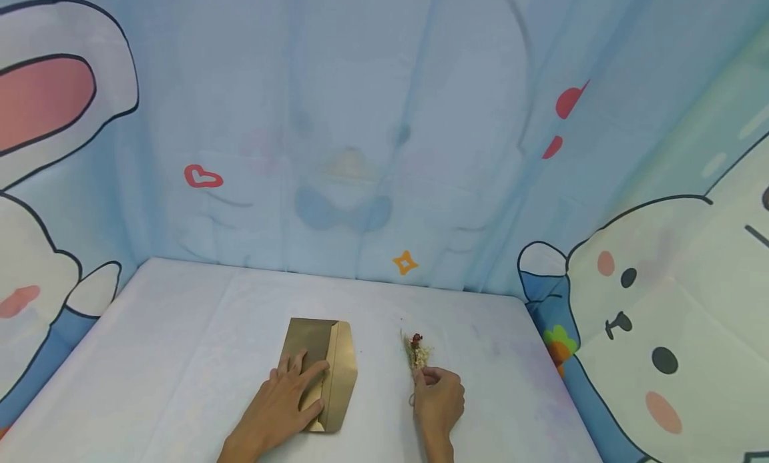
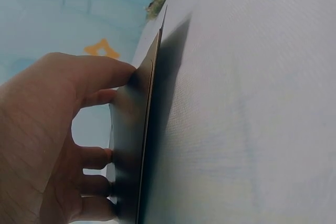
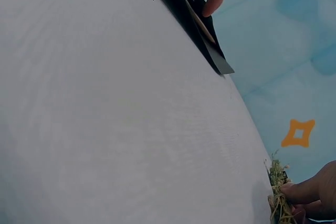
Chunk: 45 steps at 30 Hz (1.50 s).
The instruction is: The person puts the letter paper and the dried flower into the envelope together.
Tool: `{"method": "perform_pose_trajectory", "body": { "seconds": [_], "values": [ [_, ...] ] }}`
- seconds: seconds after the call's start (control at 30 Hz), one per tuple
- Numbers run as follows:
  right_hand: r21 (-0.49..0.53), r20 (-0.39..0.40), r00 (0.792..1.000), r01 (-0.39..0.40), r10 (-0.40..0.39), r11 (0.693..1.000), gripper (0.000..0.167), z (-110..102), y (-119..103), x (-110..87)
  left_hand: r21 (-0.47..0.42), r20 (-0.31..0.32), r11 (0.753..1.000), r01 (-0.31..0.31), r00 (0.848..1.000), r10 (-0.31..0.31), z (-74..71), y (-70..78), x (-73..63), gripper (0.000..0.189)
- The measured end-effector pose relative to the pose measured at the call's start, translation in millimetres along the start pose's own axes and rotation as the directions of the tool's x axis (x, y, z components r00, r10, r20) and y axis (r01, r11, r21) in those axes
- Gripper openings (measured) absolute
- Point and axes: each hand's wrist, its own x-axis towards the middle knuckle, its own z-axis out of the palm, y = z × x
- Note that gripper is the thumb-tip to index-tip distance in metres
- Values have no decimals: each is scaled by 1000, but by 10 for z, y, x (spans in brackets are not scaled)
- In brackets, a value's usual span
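Note:
A gold envelope (image 1: 344, 376) lies on the table with its flap unfolded toward the right. My left hand (image 1: 282, 399) rests on it, fingers spread and fingertips touching its face near the flap's fold. Seen edge-on in the left wrist view, the envelope (image 2: 134, 129) casts a dark shadow along the cloth. To the right, my right hand (image 1: 440, 397) pinches a small bunch of dried flowers (image 1: 417, 353) between thumb and fingers. Dark red and pale yellow heads point away from me. In the right wrist view the bunch (image 3: 278, 179) shows green stems close over the table.
A white cloth covers the table (image 1: 198, 343). Behind it hangs a light blue curtain (image 1: 360, 83) printed with cartoon animals, a heart and a star. More printed fabric (image 1: 661, 283) borders the table's right side.

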Motion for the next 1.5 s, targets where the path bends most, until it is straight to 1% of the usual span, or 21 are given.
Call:
{"method": "perform_pose_trajectory", "body": {
  "seconds": [0.2, 0.33, 0.47, 0.57, 0.73, 0.9, 1.2, 1.37, 1.5],
  "values": [
    [4, -8, 1000, -6, 6, 1000, 9, 11, -26, 5, 18, -19, 1000, -11, 1000, 11, -9, -3, 16, 57],
    [1, -1, 1000, -2, 2, 1000, 8, 20, -19, 17, 12, -22, 1000, -8, 1000, 8, -15, -2, 12, 57],
    [9, -13, 1000, -7, 7, 1000, 8, -11, -35, 26, -3, -16, 1000, -14, 1000, 14, -15, 2, 10, 57],
    [36, -19, 1000, -2, 3, 999, 9, -40, -96, 13, -9, -12, 1000, -17, 1000, 17, -15, 2, 7, 57],
    [70, 3, 1000, 26, -26, 997, 10, -29, -231, -49, -11, -13, 1000, -8, 1000, 8, -17, 2, 9, 58],
    [90, 19, 999, 45, -46, 995, 9, 36, -323, -137, -12, -7, 1000, -5, 1000, 5, -15, 4, 8, 58],
    [130, 74, 990, 107, -117, 986, 9, 200, -494, -291, -10, -11, 1000, -13, 1000, 13, -24, -17, 8, 59],
    [142, 113, 984, 125, -141, 982, 9, 310, -581, -374, -15, -8, 1000, -17, 1000, 17, -22, -32, 35, 60],
    [140, 138, 980, 125, -145, 982, 10, 381, -654, -439, 2, -14, 1000, -19, 1000, 19, -2, -47, 53, 60]
  ]
}}
